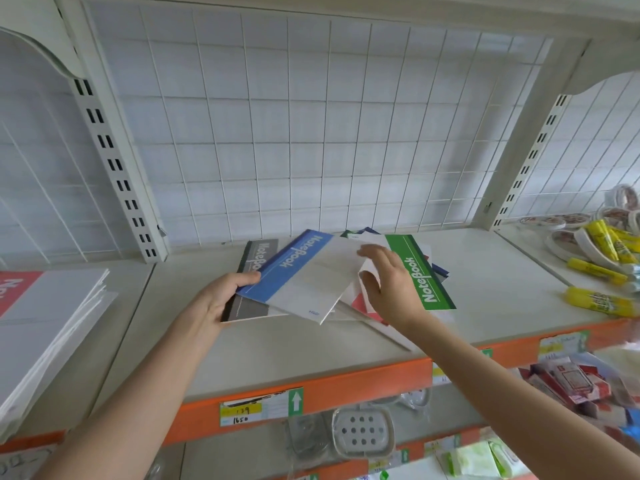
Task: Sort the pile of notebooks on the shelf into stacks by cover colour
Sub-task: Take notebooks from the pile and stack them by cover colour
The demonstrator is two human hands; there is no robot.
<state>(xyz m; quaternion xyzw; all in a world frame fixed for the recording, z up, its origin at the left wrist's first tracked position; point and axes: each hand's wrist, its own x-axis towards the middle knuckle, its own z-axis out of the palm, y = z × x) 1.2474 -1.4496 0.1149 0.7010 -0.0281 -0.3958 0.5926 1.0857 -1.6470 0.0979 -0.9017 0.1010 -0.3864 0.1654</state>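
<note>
On the white shelf [277, 348], between my two grips, the pile of notebooks [332, 271] lies fanned out and unsorted, mid-shelf. Left grip [221, 299] pinches the blue notebook [294, 268] at its left edge, thumb on top near the corner, other fingers hidden under it. The blue notebook sits topmost and slanted, its white half pointing toward my right grip. Directly under my left grip is the grey notebook [258, 254], flat on the shelf; cannot tell if my fingers also take hold of it. Right grip [388, 285] is spread, fingers fairly straight, laid on a white cover at the pile's right side, holding nothing that I can see. Green notebook [426, 271] lies just right of my right grip, partly under the palm. Red notebook [360, 303] pokes out below the right thumb, mostly covered. Dark blue notebook [440, 269] peeks out beyond the green one, at the back. Far left of my left grip, on the neighbouring shelf, is a stack of red-and-white notebooks [52, 299]. Well right of my right grip are yellow glue tubes [597, 301] and tape rolls [568, 242]. Below both grips runs the orange shelf edge [346, 382] with a price label [256, 408].
</note>
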